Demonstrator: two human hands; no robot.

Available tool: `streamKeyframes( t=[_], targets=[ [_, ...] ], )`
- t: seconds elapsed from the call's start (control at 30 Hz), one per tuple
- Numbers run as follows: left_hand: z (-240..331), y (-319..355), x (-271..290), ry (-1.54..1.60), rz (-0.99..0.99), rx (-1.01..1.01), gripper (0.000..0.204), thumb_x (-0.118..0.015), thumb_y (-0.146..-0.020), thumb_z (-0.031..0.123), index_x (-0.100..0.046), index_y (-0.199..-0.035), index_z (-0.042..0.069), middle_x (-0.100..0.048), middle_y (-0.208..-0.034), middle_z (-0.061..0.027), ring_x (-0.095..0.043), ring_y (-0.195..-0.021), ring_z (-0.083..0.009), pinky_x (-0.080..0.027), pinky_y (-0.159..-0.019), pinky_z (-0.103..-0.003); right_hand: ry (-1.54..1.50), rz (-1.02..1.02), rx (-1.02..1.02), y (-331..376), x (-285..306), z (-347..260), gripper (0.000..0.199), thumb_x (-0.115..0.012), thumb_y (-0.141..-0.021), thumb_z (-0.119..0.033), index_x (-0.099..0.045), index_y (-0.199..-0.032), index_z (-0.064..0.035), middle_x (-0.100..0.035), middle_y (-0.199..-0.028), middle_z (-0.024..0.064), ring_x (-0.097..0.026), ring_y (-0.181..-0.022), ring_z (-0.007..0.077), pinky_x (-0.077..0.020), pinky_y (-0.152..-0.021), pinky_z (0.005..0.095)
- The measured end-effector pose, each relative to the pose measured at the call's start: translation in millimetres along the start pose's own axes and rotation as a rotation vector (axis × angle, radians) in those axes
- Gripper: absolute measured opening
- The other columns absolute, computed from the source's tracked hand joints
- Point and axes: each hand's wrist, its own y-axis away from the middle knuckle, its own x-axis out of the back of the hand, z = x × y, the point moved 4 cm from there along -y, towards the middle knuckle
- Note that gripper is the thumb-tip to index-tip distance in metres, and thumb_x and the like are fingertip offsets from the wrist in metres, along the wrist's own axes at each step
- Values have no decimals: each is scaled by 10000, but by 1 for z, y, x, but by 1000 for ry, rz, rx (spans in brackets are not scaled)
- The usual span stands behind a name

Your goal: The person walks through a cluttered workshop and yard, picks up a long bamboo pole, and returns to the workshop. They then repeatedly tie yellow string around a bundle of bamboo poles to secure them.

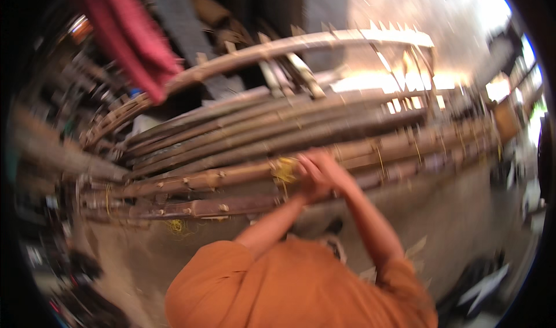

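Note:
My two hands are close together at the middle of a long bamboo pole point(255, 170) bound side by side with another, and the view is smeared by motion. My right hand point(322, 164) lies over the pole with its fingers curled, and what they grip is hidden. Below and partly behind it is my left hand point(311, 190), whose fingers I cannot make out. Just left of the hands, a bunch of yellow cord point(284, 170) is wrapped on the pole. A nearer, darker bamboo pole point(202, 207) with short pegs runs alongside.
Beyond the hands lie several more bamboo poles point(243, 135). A curved bamboo strip with pegs point(260, 51) arches over them, and a red cloth point(130, 35) hangs at upper left. A loose tangle of yellow cord point(178, 228) is below the poles, above the floor point(139, 258).

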Motion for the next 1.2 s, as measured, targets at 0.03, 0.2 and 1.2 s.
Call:
streamKeyframes(
  t=[0.03, 0.2, 1.2],
  targets=[
    [6, -9, -1, -286, -298, 115, 512, -536, -915, 336, -513, -1361, 85, -617, -1246, -229, -570, -1170, -386, -337, -935, -620, 646, 245, -157, 1, 0, 26, 416, -433, -1008, -425, -717, -1061, -126, -626, -1096, 224, -575, -1074, 424, -383, -994, 600],
    [-1, -17, 0, -66, -462, 317, 289, -464, -981, 301, -698, -1081, 165, -713, -958, -179, -670, -933, -352, -330, -880, -469, -242, 205, -519, 2, 17, 121, 578, -412, -1024, -501, -694, -938, -4, -655, -871, 151, -611, -898, 273, -426, -935, 430],
    [-76, 7, 134, -32, -758, 392, 246, -601, -920, 219, -684, -992, -1, -724, -933, -193, -704, -904, -346, -538, -822, -427, -1964, 1034, -595, 90, -198, -4, 265, -482, -1015, -323, -614, -989, -94, -653, -939, 36, -632, -891, 173, -519, -815, 327]
  ],
)
